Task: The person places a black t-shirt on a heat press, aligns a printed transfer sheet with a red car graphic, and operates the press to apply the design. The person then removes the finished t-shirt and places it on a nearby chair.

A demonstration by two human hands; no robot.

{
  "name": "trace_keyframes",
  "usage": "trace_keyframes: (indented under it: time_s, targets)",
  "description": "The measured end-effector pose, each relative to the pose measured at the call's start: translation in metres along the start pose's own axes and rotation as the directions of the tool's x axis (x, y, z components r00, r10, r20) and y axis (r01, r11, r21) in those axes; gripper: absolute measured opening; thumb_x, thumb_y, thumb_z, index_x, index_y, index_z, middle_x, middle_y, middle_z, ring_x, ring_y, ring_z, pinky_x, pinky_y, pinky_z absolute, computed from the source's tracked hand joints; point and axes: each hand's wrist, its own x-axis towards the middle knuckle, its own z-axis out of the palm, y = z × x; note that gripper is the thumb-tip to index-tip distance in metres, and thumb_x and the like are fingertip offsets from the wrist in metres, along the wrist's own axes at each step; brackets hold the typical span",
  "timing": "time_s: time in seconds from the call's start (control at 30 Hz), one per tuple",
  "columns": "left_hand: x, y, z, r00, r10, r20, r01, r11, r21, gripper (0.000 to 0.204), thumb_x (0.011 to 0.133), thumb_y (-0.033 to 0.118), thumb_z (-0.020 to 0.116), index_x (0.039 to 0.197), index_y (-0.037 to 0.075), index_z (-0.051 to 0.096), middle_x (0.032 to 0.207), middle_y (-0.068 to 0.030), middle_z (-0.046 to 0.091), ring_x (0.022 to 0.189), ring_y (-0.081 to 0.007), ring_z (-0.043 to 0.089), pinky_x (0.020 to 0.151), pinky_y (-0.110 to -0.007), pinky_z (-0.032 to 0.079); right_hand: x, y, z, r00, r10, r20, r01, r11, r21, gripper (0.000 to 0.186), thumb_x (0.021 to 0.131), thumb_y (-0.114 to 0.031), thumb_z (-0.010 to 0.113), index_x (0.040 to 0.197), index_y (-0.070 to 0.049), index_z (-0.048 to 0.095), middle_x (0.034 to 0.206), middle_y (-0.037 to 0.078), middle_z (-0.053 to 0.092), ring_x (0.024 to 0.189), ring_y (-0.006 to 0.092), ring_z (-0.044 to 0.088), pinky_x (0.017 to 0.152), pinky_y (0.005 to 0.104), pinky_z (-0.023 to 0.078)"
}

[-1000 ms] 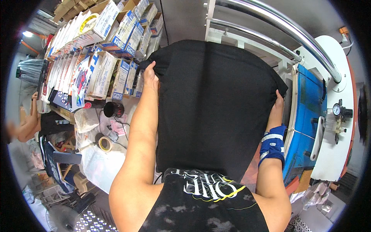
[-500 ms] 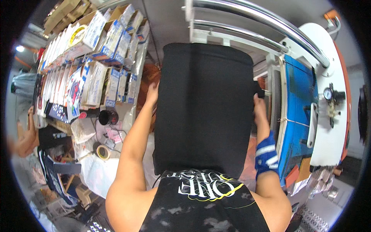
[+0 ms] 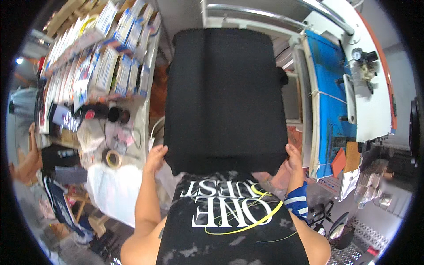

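A black shirt (image 3: 225, 97) lies stretched flat over a broad board in front of me, its cloth smooth apart from a faint lengthwise band. A small dark bulge of cloth, perhaps a sleeve, sticks out at its right side. My left hand (image 3: 156, 159) grips the shirt at the near left edge, thumb on top. At the near right edge my right hand (image 3: 293, 158) holds it the same way. The fingers under both edges are hidden, and so is the board beneath the cloth.
To the left, a rack of boxes (image 3: 106, 66) stands over a cluttered worktable with a tape roll (image 3: 113, 159). Blue-faced frames (image 3: 332, 97) and a white machine with a pressure gauge (image 3: 357, 54) stand at right. Metal bars (image 3: 256, 11) cross the far side. Another person's arm (image 3: 28, 154) shows far left.
Both hands have slid from the shirt's far sides back toward me, to its near corners. My view has shifted, and the cloth's near edge now lies between my hands.
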Motion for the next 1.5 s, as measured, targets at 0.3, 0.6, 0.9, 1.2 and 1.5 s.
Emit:
trace_keyframes:
  time_s: [0.3,0.6,0.9,1.2,1.5]
  targets:
    - [-0.01,0.008,-0.026,0.998,-0.044,0.052,0.047,0.998,-0.048,0.011,0.096,0.02,0.075,0.101,0.013,0.068,0.089,0.0045,0.069,0.077,-0.0102,0.065,0.075,-0.03,0.052,-0.009,-0.003,-0.017,0.999,-0.037,0.022,0.036,0.999,0.04,0.027,0.106,-0.02,0.061,0.121,0.001,0.067,0.116,0.009,0.072,0.107,0.02,0.066,0.099,0.0339,0.049]
    - [0.017,-0.012,-0.053,0.993,-0.005,0.121,0.01,0.999,-0.04,0.048,0.097,0.025,0.072,0.136,0.002,0.057,0.12,-0.0033,0.069,0.099,-0.014,0.065,0.087,-0.033,0.052,-0.006,-0.006,0.004,0.977,-0.164,-0.134,0.115,0.942,-0.314,0.03,0.106,-0.021,0.06,0.123,0.003,0.068,0.118,0.009,0.072,0.109,0.0184,0.065,0.099,0.0328,0.048]
    - [0.034,-0.041,-0.029,0.977,0.066,0.204,-0.032,0.986,-0.163,0.018,0.104,0.019,0.064,0.118,0.008,0.065,0.111,-0.0029,0.073,0.101,-0.0153,0.07,0.092,-0.032,0.055,-0.002,0.007,0.017,0.989,-0.113,-0.096,0.096,0.982,-0.166,0.024,0.107,-0.02,0.058,0.114,0.0,0.07,0.103,0.006,0.073,0.094,0.0162,0.067,0.088,0.0322,0.052]
    - [0.03,-0.053,-0.008,0.999,0.003,-0.034,0.003,0.985,0.17,0.017,0.102,0.021,0.067,0.106,0.005,0.072,0.086,0.0003,0.069,0.071,-0.0093,0.062,0.067,-0.026,0.051,0.05,-0.069,0.083,0.696,-0.713,-0.084,0.254,0.354,-0.9,0.022,0.093,-0.018,0.067,0.104,-0.001,0.072,0.104,0.019,0.074,0.097,0.0363,0.071,0.087,0.0431,0.054]
    - [0.009,-0.162,-0.079,0.943,0.099,-0.317,-0.01,0.962,0.272,0.024,0.096,0.023,0.069,0.105,0.001,0.073,0.087,-0.0063,0.072,0.069,-0.0144,0.066,0.063,-0.029,0.052,0.12,-0.182,0.24,0.438,-0.697,0.567,0.576,-0.266,-0.773,0.026,0.09,-0.016,0.067,0.112,-0.002,0.07,0.117,0.018,0.071,0.114,0.0379,0.065,0.1,0.046,0.051]
